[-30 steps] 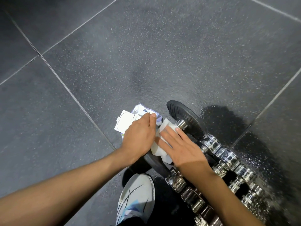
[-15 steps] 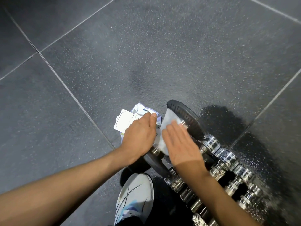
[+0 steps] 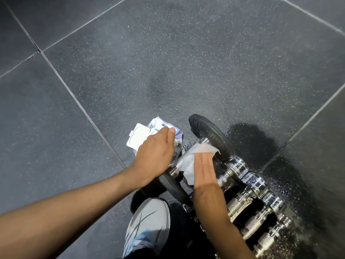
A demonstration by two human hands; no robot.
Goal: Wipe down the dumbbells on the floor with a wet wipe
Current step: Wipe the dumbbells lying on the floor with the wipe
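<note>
**A:** What could go wrong from here?

**B:** The dumbbell (image 3: 211,136) lies on the floor (image 3: 168,62) on round black plates, so a sideways push could roll it. The right hand (image 3: 203,171) has no closed grip. Its fingers are straight and flat, pressing the wet wipe (image 3: 193,156) onto the bar (image 3: 178,161) between the plates. A thin sheet held by pressure alone may bunch up or slip off.

**A:** And the left hand?

**B:** The left hand (image 3: 155,156) lies over the wipe pack (image 3: 158,126), just beside the bar. It hides its own fingers, so I cannot tell whether its grip is closed on anything. If it steadies nothing, a roll is likelier, and the shoe (image 3: 149,227) is near the closer plate.

**A:** Materials?

**B:** The bar is knurled metal, rough enough to snag the soft, crumpled white wipe. The plates look matte, with a ribbed rim. The chrome dumbbells (image 3: 252,184) alongside are shiny ringed cylinders. The pack is limp film with a stiff white lid (image 3: 138,135) standing open, so the wipes inside could dry out. The floor is dark speckled tile and glistens near the dumbbells, so it may be slippery.
</note>
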